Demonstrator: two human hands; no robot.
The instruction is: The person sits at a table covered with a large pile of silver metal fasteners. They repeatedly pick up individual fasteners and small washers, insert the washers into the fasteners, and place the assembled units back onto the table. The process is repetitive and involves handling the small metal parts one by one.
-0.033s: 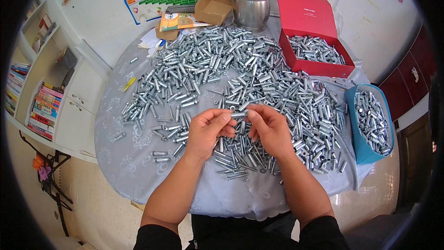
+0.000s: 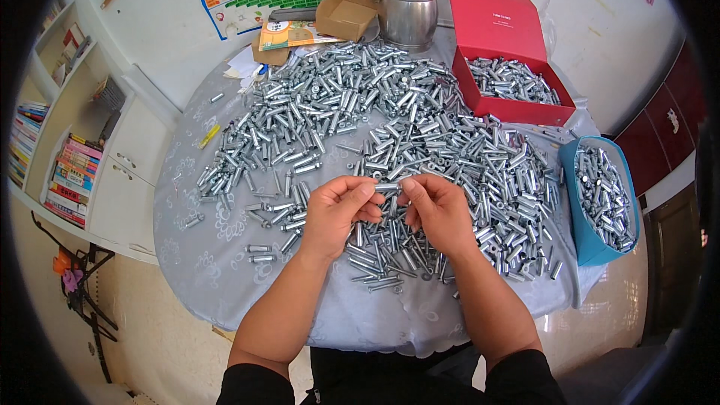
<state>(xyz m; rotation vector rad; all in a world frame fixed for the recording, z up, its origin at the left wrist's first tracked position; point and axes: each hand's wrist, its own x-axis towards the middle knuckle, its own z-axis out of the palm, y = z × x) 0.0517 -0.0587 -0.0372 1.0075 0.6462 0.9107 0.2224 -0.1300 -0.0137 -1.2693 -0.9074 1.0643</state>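
Between my two hands a silvery metal expansion bolt [image 2: 387, 187] lies level, above the front of a large heap of similar bolts and sleeves [image 2: 337, 90]. My left hand [image 2: 341, 206] pinches its left end between thumb and fingers. Thumb and fingertips of my right hand [image 2: 436, 208] close on the right end. The fingers cover both ends, so which end carries the nut cannot be made out. Below my hands, loose bolts [image 2: 386, 259] lie on the grey patterned tablecloth [image 2: 210, 255].
A red lidded box [image 2: 517, 111] of metal pieces stands at the back right. Nearer, a blue bin [image 2: 600, 251] holds more. Behind the heap are a steel canister [image 2: 409, 11], a small cardboard box [image 2: 346, 13] and a book [image 2: 296, 34]. A yellow tool [image 2: 209, 136] lies at the left.
My right index finger has drawn down slightly toward the thumb at the bolt's right end. My left hand and everything else are as before.
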